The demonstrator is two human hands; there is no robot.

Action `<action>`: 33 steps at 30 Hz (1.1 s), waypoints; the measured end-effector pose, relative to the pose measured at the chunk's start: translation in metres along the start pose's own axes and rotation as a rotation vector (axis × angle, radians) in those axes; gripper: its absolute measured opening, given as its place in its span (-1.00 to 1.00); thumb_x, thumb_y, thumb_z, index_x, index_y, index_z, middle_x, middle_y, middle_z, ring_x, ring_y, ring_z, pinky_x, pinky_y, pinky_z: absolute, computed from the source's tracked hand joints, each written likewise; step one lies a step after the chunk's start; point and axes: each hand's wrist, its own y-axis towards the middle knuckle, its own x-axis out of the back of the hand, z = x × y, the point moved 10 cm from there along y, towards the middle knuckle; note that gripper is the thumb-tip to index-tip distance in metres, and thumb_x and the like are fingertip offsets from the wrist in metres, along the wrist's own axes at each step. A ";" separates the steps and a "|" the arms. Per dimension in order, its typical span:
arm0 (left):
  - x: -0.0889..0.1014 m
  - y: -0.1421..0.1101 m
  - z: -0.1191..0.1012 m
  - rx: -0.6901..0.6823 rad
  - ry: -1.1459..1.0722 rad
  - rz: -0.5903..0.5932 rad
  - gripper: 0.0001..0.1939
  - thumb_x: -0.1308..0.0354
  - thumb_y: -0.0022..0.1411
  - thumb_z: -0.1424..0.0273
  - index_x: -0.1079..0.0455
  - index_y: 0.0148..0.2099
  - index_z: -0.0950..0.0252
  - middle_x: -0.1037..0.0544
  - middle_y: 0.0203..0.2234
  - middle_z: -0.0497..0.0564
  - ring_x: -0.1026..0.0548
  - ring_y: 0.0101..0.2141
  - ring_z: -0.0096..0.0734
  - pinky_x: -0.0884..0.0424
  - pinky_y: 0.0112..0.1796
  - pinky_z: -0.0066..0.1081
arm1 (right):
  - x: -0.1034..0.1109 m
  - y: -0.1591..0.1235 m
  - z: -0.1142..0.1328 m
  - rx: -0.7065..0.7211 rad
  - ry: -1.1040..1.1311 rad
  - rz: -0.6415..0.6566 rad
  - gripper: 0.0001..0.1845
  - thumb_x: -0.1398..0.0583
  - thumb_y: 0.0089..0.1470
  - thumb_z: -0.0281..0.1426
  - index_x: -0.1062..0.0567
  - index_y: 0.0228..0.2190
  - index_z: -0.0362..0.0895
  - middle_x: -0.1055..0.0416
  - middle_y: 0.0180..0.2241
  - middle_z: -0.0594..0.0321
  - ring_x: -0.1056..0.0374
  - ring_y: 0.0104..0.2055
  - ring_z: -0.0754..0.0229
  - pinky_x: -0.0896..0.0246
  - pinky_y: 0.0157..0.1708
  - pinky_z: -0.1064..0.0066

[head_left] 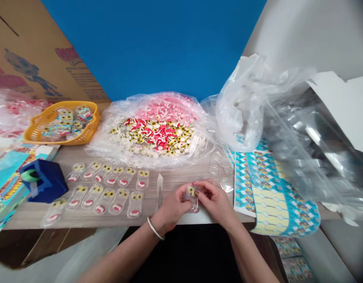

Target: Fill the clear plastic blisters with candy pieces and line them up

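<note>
Over at the near edge of the wood-topped table [24, 217], what have those hands got?

Both are closed on one small clear plastic tray [192, 198], pinching it with fingers and thumbs, no tight fists. The left hand [169, 208], with a silver bangle [154, 228] at the wrist, and the right hand [215, 200] meet over it, right at the table's near edge. A yellow gummy eye shows at its top, with a bit of red at the bottom.

How much is filled so far?

Looks like about ten matching filled trays [115, 201], each with gummy eyes and a red-and-white mouth, lying in two rows left of the hands. Farther back, a clear plastic bag [104, 148] holds a big heap of loose gummy eyes and mouths [154, 135], so plenty is unused.

Anything else lying around?

Yep, a few empty trays [227, 184] just right of the hands, beside a long printed sheet [275, 192]. Far left, a yellow basket [94, 118] holds printed packs [65, 124], and a blue tape dispenser [44, 181] sits nearer on the left.
</note>
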 end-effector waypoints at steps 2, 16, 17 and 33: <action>0.011 -0.001 -0.002 -0.057 -0.012 -0.065 -0.38 -0.33 -0.08 0.59 -0.47 0.10 0.25 -0.62 -0.16 0.09 -0.54 -0.16 -0.25 -0.43 -0.15 -0.34 | -0.011 0.001 -0.010 -0.082 0.093 0.038 -0.77 -0.23 0.02 -0.37 -0.56 -0.22 -0.07 -0.48 -0.33 0.24 -0.37 -0.41 0.21 -0.33 -0.40 0.37; 0.110 -0.114 -0.053 -0.463 0.875 -0.504 -0.74 -0.31 0.14 0.41 -0.62 -0.11 -0.01 -0.62 -0.03 0.06 -0.31 0.20 0.12 0.15 0.31 0.08 | -0.152 0.031 0.000 -0.032 -0.070 0.327 -0.83 -0.17 -0.02 -0.55 -0.48 -0.35 -0.09 -0.44 -0.49 0.34 -0.34 -0.44 0.24 -0.24 -0.38 0.41; 0.115 -0.115 -0.050 -0.451 0.870 -0.500 -0.75 -0.31 0.14 0.39 -0.62 -0.12 -0.01 -0.62 -0.03 0.05 -0.30 0.21 0.12 0.18 0.31 0.07 | -0.157 0.029 0.004 0.007 -0.154 0.321 -0.83 -0.18 -0.01 -0.56 -0.48 -0.35 -0.09 -0.44 -0.48 0.33 -0.34 -0.43 0.23 -0.24 -0.37 0.41; 0.074 -0.090 -0.068 -0.897 1.201 -0.331 -0.68 -0.33 0.09 0.39 -0.58 -0.07 0.02 -0.64 -0.10 0.04 -0.44 0.05 0.05 -0.18 0.16 -0.05 | 0.021 -0.007 0.018 0.012 -0.648 -0.301 -0.84 -0.13 0.26 -0.37 -0.50 -0.18 -0.09 -0.44 -0.23 0.13 -0.40 -0.21 0.09 -0.28 -0.19 0.31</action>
